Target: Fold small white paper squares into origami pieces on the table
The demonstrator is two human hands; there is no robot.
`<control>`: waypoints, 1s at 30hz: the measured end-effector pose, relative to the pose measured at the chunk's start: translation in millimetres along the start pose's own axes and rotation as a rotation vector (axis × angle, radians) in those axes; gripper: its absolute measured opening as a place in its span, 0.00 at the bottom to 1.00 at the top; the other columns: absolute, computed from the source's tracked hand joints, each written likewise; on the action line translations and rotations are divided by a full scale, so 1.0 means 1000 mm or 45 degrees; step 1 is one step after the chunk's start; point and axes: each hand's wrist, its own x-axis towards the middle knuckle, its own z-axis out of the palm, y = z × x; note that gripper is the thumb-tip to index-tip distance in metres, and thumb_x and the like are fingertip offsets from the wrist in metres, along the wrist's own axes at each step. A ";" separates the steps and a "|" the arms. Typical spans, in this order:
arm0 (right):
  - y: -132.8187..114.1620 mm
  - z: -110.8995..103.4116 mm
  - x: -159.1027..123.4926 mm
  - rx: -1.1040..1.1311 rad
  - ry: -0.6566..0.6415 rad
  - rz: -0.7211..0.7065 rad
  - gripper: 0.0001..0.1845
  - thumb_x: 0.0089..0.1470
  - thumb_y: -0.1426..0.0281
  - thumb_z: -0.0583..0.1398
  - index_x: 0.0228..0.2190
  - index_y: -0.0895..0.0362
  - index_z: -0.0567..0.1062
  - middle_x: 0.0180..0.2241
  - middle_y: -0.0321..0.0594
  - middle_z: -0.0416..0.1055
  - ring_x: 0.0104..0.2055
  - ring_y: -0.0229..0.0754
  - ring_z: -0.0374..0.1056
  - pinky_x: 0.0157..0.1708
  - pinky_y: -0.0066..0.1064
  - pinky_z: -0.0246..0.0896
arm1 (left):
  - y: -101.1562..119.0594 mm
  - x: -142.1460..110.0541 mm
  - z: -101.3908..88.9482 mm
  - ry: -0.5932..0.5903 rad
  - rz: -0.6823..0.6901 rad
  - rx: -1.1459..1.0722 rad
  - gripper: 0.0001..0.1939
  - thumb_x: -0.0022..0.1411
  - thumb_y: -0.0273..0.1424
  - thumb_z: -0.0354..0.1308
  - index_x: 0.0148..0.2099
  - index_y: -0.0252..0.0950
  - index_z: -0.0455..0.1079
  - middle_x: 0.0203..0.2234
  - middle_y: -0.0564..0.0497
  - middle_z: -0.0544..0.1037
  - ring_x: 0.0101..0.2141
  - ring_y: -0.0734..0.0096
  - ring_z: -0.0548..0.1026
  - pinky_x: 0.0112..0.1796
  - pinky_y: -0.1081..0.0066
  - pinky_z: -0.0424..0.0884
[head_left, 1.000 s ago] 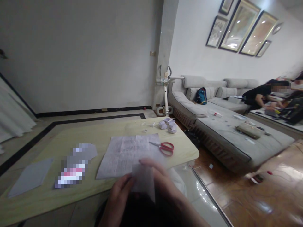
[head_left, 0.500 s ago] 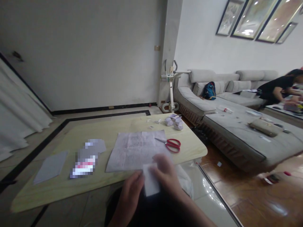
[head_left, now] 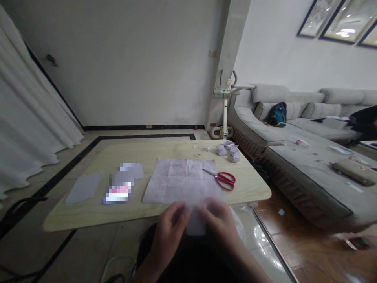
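Slip (head_left: 196, 227), white, blurred: held between the hands, at the table's (head_left: 250, 188) near edge. Left hand (head_left: 172, 226): thumb and fingers pinching its left side. Right hand (head_left: 220, 221): pinching its right side; exact fingertip contact too blurred to tell. Hazards: uneven pull between the two pinches could tear it or crease it askew; a loosened pinch could drop it. Sheet (head_left: 176, 181): flat, just beyond both hands; a forward knuckle could shift it. Scissors (head_left: 218, 176): ahead of the right hand, blades over the sheet; a dragged sheet could carry them along. Paper shapes (head_left: 234, 154): beyond the scissors; probably light, so easily knocked by a reaching right arm.
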 end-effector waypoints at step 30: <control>-0.008 -0.003 -0.005 -0.001 -0.088 0.046 0.19 0.50 0.59 0.64 0.19 0.59 0.69 0.18 0.32 0.59 0.23 0.34 0.55 0.21 0.24 0.50 | 0.006 -0.002 -0.005 -0.079 0.050 -0.119 0.09 0.62 0.34 0.58 0.35 0.37 0.78 0.29 0.52 0.82 0.32 0.68 0.79 0.34 0.75 0.74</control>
